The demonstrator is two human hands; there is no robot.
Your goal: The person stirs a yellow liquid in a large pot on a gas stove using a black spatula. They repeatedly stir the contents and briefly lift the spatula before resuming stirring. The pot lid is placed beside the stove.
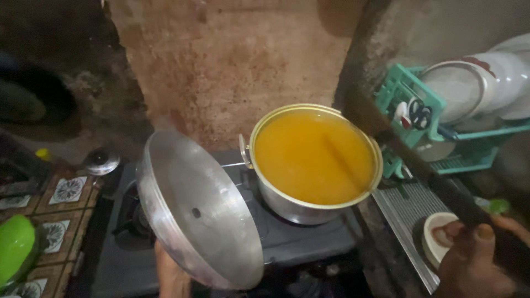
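Note:
A metal pot (pixel 287 207) full of orange-yellow soup (pixel 309 157) stands on the right burner of a dark gas stove (pixel 309 237). My left hand (pixel 171 273) holds a large round metal lid (pixel 201 209) tilted up over the left burner, its underside facing me. My right hand (pixel 475 259) at the lower right grips the dark handle of a long utensil (pixel 414 157) that slants up toward the pot's right rim; its far end is blurred.
A teal dish rack (pixel 411 107) with white plates stands at the right on a ribbed metal drainboard (pixel 406 212). A small lid (pixel 101 161) lies on the tiled counter at the left beside a green object (pixel 15 248). A rough wall rises behind.

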